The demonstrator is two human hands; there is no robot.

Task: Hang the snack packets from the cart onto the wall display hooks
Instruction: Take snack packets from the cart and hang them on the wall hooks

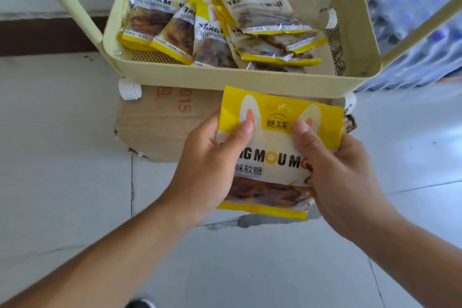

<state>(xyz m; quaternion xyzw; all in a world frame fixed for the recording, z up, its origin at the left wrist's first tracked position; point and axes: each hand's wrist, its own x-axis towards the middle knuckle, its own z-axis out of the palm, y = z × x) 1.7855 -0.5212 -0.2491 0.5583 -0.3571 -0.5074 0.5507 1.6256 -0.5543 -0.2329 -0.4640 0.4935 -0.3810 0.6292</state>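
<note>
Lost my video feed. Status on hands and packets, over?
Left hand and right hand both grip one snack packet, clear of the cart. More packets in the cart. Hooks not in view.

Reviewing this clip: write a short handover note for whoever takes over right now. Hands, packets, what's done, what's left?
Left hand and right hand both grip one snack packet, thumbs on its front, held in front of the cart tray.
More packets lie piled in the tray.
Flattened cardboard lies on the floor under the cart.
Done: one packet lifted out.
Left: hang it, then the others. The wall hooks are out of view, so how many already hang cannot be told.
</note>
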